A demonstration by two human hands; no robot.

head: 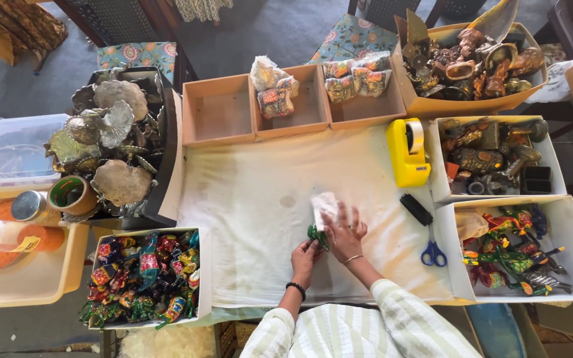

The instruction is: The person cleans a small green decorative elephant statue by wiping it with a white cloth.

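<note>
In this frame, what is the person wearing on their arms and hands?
Both arms wear loose long sleeves, white with pale green stripes, pushed up the forearms. The left hand has a dark beaded bracelet at the wrist. The right hand has a thin metal bangle.

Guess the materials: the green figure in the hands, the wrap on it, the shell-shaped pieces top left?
Green figure: glossy painted surface, likely lacquered wood or papier-mache; cannot tell which. Held by the left hand.
Wrap: thin, translucent, crinkled; looks like plastic film or bubble wrap, under the right hand.
Shell-shaped pieces: dull silvery-bronze sheen, probably cast metal.
</note>
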